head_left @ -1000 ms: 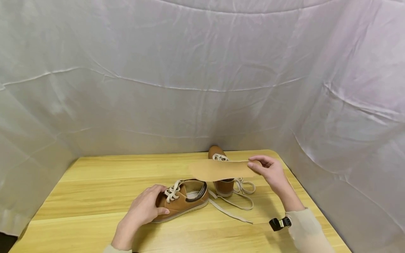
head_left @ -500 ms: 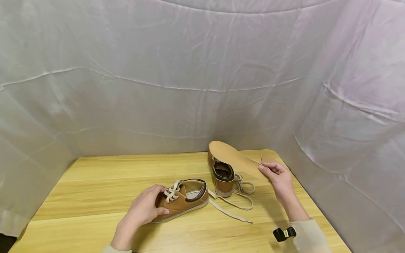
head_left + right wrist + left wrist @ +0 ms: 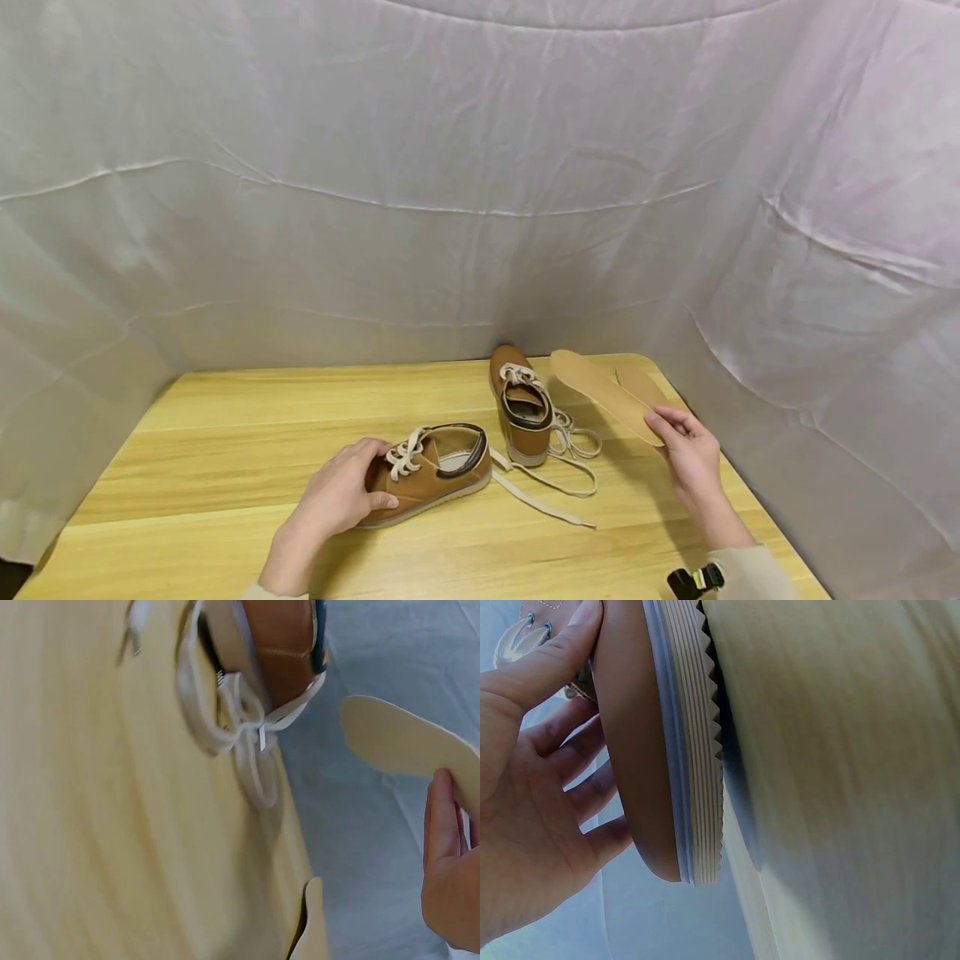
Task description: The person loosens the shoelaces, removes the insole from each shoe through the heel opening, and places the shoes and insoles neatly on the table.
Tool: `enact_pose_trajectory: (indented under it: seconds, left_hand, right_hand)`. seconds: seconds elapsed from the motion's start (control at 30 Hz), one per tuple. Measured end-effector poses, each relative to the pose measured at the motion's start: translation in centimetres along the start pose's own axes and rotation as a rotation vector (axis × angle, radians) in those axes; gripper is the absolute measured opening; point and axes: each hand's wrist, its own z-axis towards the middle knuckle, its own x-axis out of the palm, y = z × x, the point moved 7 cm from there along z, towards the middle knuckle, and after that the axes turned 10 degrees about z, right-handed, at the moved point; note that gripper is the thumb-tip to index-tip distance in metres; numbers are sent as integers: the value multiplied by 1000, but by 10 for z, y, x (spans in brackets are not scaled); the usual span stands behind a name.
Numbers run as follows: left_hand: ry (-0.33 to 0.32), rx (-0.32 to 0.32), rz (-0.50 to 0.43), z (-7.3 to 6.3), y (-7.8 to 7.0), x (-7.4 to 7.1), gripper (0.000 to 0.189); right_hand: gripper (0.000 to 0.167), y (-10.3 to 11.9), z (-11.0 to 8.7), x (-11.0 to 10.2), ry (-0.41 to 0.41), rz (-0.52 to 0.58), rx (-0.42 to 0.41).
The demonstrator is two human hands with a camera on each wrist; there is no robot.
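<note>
My left hand [image 3: 337, 492] grips the toe of a brown lace-up shoe [image 3: 442, 483], thumb on the near side and fingers over the far side. Its smooth toe and ridged sole edge fill the middle of the left wrist view. Between thumb and fingers, my right hand [image 3: 690, 454] pinches one end of a tan insole [image 3: 592, 387], held up over the right of the table. A second insole [image 3: 643, 383] lies flat behind it at the back right corner, partly covered by the first in the head view.
Another brown shoe [image 3: 528, 433] stands behind the gripped one, heel toward me. Its loose cream laces [image 3: 573, 487] trail over the wooden table [image 3: 247, 433]. Grey cloth [image 3: 390, 258] hangs behind and at both sides. The right wrist wears a black band [image 3: 697, 579].
The insole in my right hand has moved right and toward me, away from above the rear shoe, its free end swinging to point back. My left hand and the shoe stay put.
</note>
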Motion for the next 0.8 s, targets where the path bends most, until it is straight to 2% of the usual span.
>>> enact_pose_trajectory:
  seconds: [0.27, 0.53, 0.8]
  left_hand:
    - [-3, 9, 6, 1, 0, -1, 63]
    - [-6, 11, 11, 0, 2, 0, 63]
    - [-5, 9, 11, 0, 2, 2, 65]
  right_hand:
    - [17, -8, 5, -25, -93, -78, 34]
    - [20, -20, 14, -38, -88, -135, 59]
    - [22, -29, 18, -43, -65, -246, 89]
